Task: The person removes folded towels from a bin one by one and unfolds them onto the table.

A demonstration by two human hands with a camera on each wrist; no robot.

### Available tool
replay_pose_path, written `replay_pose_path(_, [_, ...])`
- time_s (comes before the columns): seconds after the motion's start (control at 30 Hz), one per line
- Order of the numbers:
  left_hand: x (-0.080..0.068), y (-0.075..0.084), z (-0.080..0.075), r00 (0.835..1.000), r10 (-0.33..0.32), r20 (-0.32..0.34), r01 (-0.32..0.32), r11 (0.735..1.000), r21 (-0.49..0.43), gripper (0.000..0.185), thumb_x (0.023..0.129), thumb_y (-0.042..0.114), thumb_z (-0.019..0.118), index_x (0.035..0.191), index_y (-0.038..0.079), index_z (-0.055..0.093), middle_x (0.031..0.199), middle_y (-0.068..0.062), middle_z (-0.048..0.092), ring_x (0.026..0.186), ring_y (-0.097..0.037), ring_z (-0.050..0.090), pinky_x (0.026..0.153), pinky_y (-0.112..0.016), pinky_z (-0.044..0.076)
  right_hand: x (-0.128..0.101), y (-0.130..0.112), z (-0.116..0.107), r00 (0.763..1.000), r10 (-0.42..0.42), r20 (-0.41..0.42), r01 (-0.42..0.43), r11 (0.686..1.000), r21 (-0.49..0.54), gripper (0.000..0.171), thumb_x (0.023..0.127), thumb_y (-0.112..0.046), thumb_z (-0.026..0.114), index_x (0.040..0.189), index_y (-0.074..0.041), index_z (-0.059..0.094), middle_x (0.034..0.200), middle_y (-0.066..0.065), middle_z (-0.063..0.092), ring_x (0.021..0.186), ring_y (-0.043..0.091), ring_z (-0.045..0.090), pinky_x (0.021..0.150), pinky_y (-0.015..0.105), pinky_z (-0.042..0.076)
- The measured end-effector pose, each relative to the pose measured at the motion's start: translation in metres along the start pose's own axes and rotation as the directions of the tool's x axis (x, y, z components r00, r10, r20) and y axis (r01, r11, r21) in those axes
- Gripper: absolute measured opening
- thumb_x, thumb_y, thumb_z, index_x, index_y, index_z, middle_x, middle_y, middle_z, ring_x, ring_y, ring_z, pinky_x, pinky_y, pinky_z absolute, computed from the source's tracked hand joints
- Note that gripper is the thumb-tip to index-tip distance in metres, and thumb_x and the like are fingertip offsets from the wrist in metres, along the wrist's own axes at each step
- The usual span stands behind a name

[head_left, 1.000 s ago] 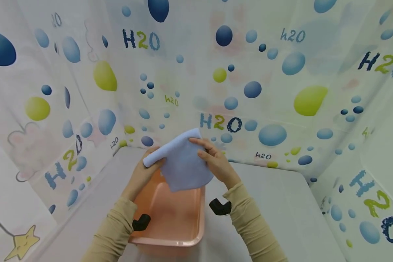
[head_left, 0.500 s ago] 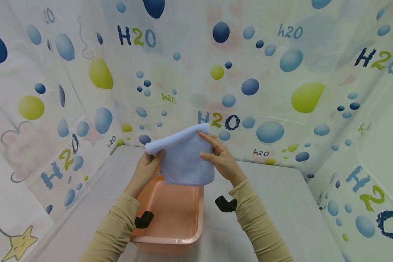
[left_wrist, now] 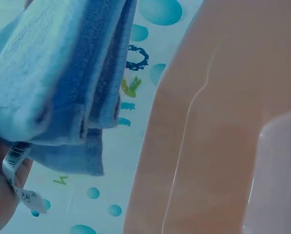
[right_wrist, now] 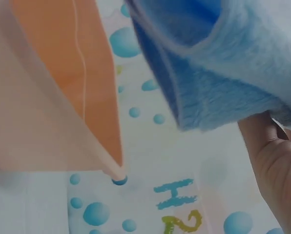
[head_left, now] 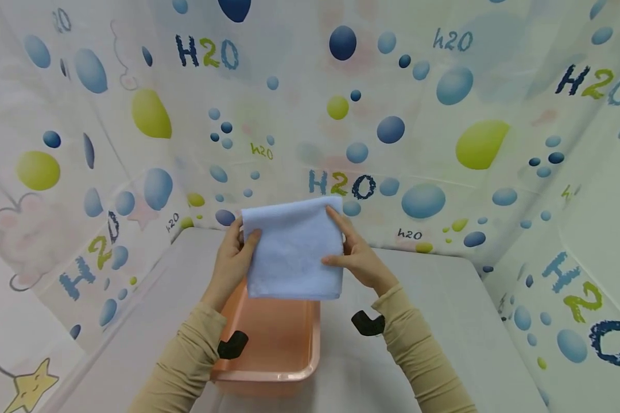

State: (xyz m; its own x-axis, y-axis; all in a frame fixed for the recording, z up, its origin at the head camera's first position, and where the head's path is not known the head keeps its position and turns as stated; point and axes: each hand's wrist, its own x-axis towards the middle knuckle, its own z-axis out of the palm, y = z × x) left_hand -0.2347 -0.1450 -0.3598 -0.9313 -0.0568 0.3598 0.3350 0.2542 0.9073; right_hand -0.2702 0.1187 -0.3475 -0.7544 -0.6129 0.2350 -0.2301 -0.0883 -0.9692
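Observation:
A folded light-blue towel (head_left: 295,252) hangs upright between both hands in the head view, above the far part of an orange basin (head_left: 274,338). My left hand (head_left: 232,258) grips its left edge, thumb across the front. On the right edge, my right hand (head_left: 361,255) pinches the cloth with its thumb on the front face. Several stacked layers of the towel (left_wrist: 52,73) show in the left wrist view, with a white label (left_wrist: 19,173) dangling by the hand. From the right wrist view, the towel (right_wrist: 223,83) bends open in a loose fold.
The basin stands on a white table (head_left: 413,344), left of its middle. Behind and at both sides hangs a white curtain (head_left: 289,115) printed with bubbles and H2O lettering. Black wrist pieces (head_left: 368,323) sit on the sleeves.
The towel has turned from a leftward tilt to nearly level and squared up, its front face now flat to view. The hands have moved slightly apart, both still holding it.

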Motion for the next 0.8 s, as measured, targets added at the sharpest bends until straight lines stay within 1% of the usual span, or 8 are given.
replay_pose_path(0.07, [-0.001,0.002,0.002,1.0,0.015,0.006,-0.015,1.0,-0.013,0.049,0.097,0.028,0.049,0.143,0.025,0.033,0.104,-0.023,0.063,0.072,-0.002,0.061,0.062,-0.024,0.052,-0.002,0.002,-0.002,1.0,0.016,-0.004,-0.016,1.0,0.025,0.097,0.081,0.007,0.062,0.148,-0.039,0.01,0.153,-0.002,0.005,0.12,0.027,0.041,0.093,0.038,0.046])
replay_pose_path(0.27, [-0.003,0.007,0.006,0.999,0.026,0.021,-0.027,0.999,0.041,0.061,0.097,0.028,0.049,0.146,0.043,0.016,0.1,-0.022,0.062,0.07,-0.002,0.06,0.062,-0.024,0.051,-0.008,0.007,-0.005,0.999,0.041,-0.032,-0.037,0.993,0.114,0.097,0.081,0.007,0.062,0.148,-0.04,0.01,0.144,0.014,0.022,0.115,0.021,0.046,0.089,0.034,0.049])
replay_pose_path(0.33, [-0.003,0.007,0.008,0.998,0.048,0.028,-0.049,0.997,0.056,0.061,0.097,0.027,0.048,0.146,0.045,0.015,0.111,-0.021,0.06,0.074,-0.003,0.06,0.065,-0.024,0.051,-0.01,0.008,-0.006,0.998,0.045,-0.038,-0.039,0.99,0.135,0.097,0.081,0.007,0.061,0.148,-0.041,0.01,0.143,0.015,0.024,0.116,0.021,0.045,0.089,0.033,0.049])
replay_pose_path(0.5, [-0.003,0.006,0.013,0.993,0.112,0.039,-0.115,0.991,0.072,0.059,0.098,0.023,0.045,0.146,0.04,0.016,0.124,-0.023,0.057,0.084,-0.015,0.061,0.07,-0.021,0.048,-0.015,0.011,-0.008,0.998,0.052,-0.041,-0.044,0.985,0.165,0.095,0.082,0.007,0.058,0.148,-0.041,0.009,0.143,0.015,0.024,0.117,0.02,0.045,0.089,0.033,0.049])
replay_pose_path(0.63, [-0.005,0.005,0.018,0.989,0.136,0.05,-0.14,0.987,0.077,0.058,0.099,0.022,0.044,0.144,0.044,0.016,0.136,-0.022,0.049,0.099,-0.026,0.06,0.077,-0.018,0.045,-0.018,0.014,-0.01,0.997,0.061,-0.045,-0.053,0.984,0.167,0.094,0.083,0.007,0.056,0.148,-0.041,0.008,0.145,0.015,0.022,0.118,0.02,0.044,0.089,0.033,0.049])
replay_pose_path(0.73, [-0.006,0.002,0.02,0.978,0.193,0.076,-0.199,0.976,0.089,0.062,0.098,0.018,0.044,0.14,0.053,0.014,0.144,-0.02,0.041,0.101,-0.028,0.059,0.077,-0.018,0.045,-0.02,0.016,-0.012,0.996,0.076,-0.052,-0.067,0.984,0.164,0.092,0.084,0.005,0.056,0.148,-0.042,0.009,0.145,0.013,0.022,0.117,0.02,0.045,0.088,0.034,0.05])
replay_pose_path(0.77, [-0.006,0.001,0.02,0.972,0.218,0.087,-0.226,0.97,0.087,0.063,0.098,0.016,0.044,0.139,0.054,0.015,0.138,-0.022,0.046,0.097,-0.028,0.059,0.076,-0.019,0.046,-0.021,0.017,-0.013,0.995,0.081,-0.054,-0.072,0.984,0.163,0.092,0.084,0.005,0.055,0.148,-0.042,0.009,0.145,0.013,0.022,0.117,0.02,0.045,0.088,0.034,0.05])
replay_pose_path(0.8, [-0.007,0.0,0.02,0.966,0.235,0.104,-0.244,0.966,0.086,0.063,0.098,0.014,0.044,0.138,0.054,0.017,0.139,-0.022,0.045,0.101,-0.027,0.059,0.078,-0.018,0.046,-0.022,0.018,-0.014,0.995,0.087,-0.056,-0.077,0.984,0.163,0.091,0.085,0.005,0.055,0.148,-0.042,0.009,0.144,0.013,0.023,0.117,0.02,0.044,0.087,0.034,0.05])
